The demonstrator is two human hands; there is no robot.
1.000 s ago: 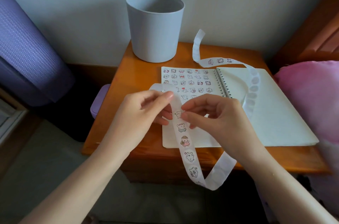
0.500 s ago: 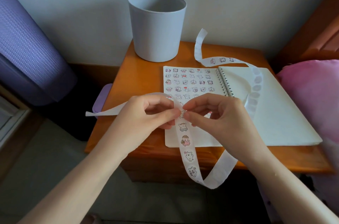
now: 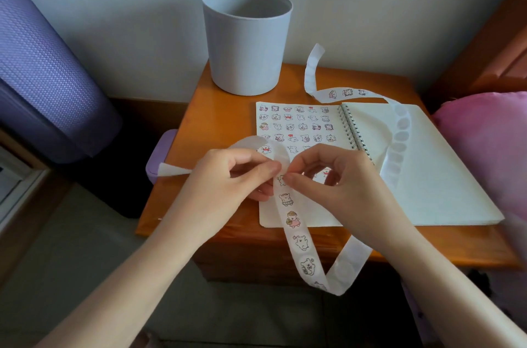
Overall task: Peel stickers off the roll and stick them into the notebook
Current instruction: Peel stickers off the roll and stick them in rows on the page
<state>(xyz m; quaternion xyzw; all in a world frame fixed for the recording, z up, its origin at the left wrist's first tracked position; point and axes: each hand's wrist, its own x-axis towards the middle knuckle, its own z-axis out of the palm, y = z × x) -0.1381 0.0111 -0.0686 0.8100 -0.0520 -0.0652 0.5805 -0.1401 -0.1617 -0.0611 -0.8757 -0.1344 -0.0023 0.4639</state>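
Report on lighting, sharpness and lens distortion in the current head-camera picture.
Head view: light is soft and dim, no glare on the notebook or grey bin; head view: the wide-angle lens seems to bow the purple mat at the left edge; head view: drawings on the sticker strip look soft, blurriest where the left hand and right hand pinch it.

On the nightstand (image 3: 228, 119) the bin (image 3: 246, 42) stands at the back, the open spiral notebook (image 3: 427, 176) lies before it to the right, and the sticker strip (image 3: 296, 233) crosses the right page, loops below the front edge and meets the left hand (image 3: 228, 176) and right hand (image 3: 336, 173) over the left page.
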